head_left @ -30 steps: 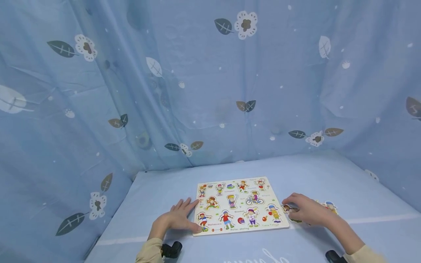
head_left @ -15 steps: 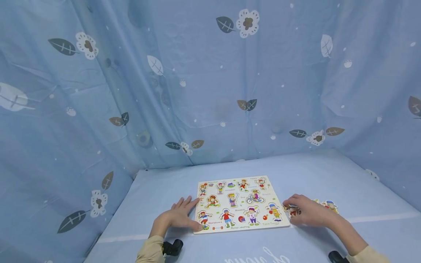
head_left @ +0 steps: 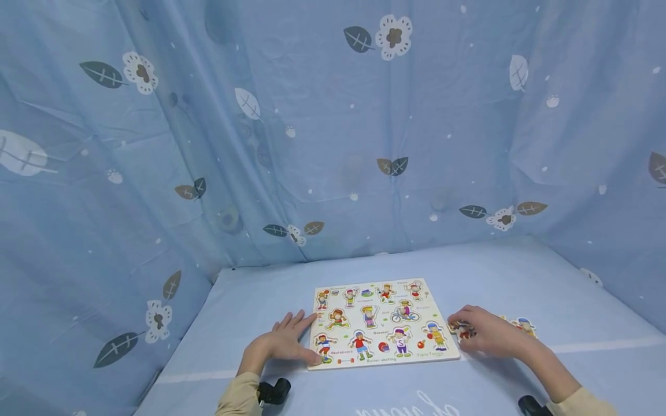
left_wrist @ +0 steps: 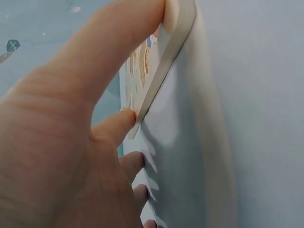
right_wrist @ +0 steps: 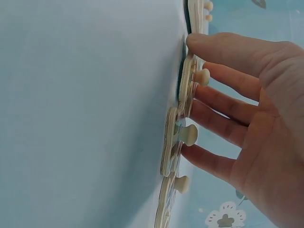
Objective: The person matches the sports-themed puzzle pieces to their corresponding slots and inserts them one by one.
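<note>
A pale wooden puzzle board (head_left: 387,323) printed with sports figures lies on the table, its figure pieces bearing small knobs. My left hand (head_left: 281,345) is at the board's left edge, its fingers spread. Its thumb (left_wrist: 118,33) rests at the near left corner and the index fingertip touches the edge. To the right of the board, my right hand (head_left: 489,332) is over loose knobbed figure pieces. Its thumb and fingers reach to the edges of these pieces; a brown and red figure piece (head_left: 462,330) shows beneath the fingers. The palm hides part of the pile.
Beyond the right hand lies another loose figure piece (head_left: 524,325) with a blue cap. In the right wrist view, wooden pieces with round knobs (right_wrist: 189,135) stand in a row along the tabletop. A patterned blue curtain (head_left: 333,144) closes off the back and sides.
My right hand has shifted slightly at the loose pieces, and more of the brown and red piece shows under its fingers. The left hand stays at the board's edge.
</note>
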`<action>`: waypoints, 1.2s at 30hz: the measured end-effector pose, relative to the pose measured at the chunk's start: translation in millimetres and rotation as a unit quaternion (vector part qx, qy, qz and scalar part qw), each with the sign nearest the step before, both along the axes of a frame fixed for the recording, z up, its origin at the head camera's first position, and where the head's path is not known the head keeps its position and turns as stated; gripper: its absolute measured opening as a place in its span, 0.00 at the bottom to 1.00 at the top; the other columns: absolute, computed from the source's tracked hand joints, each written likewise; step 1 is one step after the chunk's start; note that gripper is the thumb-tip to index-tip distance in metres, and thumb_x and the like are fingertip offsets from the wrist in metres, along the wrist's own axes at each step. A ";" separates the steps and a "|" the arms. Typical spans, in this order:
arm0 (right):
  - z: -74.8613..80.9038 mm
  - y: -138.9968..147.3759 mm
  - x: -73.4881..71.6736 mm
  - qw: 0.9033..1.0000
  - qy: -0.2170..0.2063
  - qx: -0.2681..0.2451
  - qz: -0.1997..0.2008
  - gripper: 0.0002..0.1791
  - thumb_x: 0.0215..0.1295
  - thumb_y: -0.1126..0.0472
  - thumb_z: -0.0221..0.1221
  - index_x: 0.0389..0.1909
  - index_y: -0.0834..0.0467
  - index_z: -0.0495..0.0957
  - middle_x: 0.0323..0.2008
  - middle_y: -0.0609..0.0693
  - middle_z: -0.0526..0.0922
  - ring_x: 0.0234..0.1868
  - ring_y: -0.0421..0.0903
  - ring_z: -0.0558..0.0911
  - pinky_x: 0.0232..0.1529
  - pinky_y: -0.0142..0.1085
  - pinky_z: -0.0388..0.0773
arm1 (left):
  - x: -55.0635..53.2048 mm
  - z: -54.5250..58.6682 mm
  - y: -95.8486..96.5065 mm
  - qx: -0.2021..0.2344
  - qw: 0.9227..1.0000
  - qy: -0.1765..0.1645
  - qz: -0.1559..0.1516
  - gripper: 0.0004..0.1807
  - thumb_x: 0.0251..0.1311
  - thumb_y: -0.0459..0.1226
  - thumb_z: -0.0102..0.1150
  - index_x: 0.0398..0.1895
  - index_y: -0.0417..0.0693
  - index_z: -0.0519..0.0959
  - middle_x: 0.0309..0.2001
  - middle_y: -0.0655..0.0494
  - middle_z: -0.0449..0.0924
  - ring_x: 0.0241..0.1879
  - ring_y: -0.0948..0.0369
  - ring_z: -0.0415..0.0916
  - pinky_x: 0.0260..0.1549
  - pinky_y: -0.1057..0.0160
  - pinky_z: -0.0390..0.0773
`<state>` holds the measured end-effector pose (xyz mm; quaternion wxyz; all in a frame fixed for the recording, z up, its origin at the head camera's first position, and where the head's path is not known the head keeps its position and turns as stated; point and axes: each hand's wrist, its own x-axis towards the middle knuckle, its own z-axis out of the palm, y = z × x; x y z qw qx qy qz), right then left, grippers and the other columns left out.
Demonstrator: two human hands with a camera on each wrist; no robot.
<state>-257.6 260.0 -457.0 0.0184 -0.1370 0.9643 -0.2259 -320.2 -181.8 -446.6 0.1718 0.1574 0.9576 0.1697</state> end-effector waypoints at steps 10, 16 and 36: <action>3.9 2.3 1.8 1.000 0.009 -0.012 -0.008 0.26 0.51 0.58 0.71 0.53 0.59 0.81 0.49 0.51 0.80 0.53 0.57 0.79 0.56 0.58 0.76 | -4.3 -3.1 -4.5 -0.002 1.000 -0.005 -0.011 0.60 0.42 0.64 0.70 0.78 0.58 0.55 0.79 0.45 0.47 0.77 0.40 0.38 0.73 0.36 0.44; 9.7 0.6 2.2 1.000 0.007 -0.024 -0.011 0.26 0.54 0.56 0.71 0.54 0.59 0.80 0.49 0.51 0.79 0.51 0.54 0.79 0.54 0.57 0.77 | -2.7 -1.6 -4.6 0.003 1.000 -0.004 -0.013 0.59 0.42 0.62 0.71 0.78 0.57 0.55 0.79 0.45 0.47 0.77 0.40 0.38 0.73 0.36 0.44; 19.0 -47.5 -14.6 0.997 0.044 -0.053 0.025 0.26 0.56 0.51 0.71 0.55 0.56 0.80 0.51 0.50 0.79 0.50 0.50 0.78 0.51 0.50 0.78 | -2.8 -1.6 -0.8 -0.007 1.000 -0.001 0.007 0.59 0.39 0.61 0.73 0.78 0.58 0.57 0.79 0.47 0.48 0.77 0.41 0.39 0.73 0.37 0.45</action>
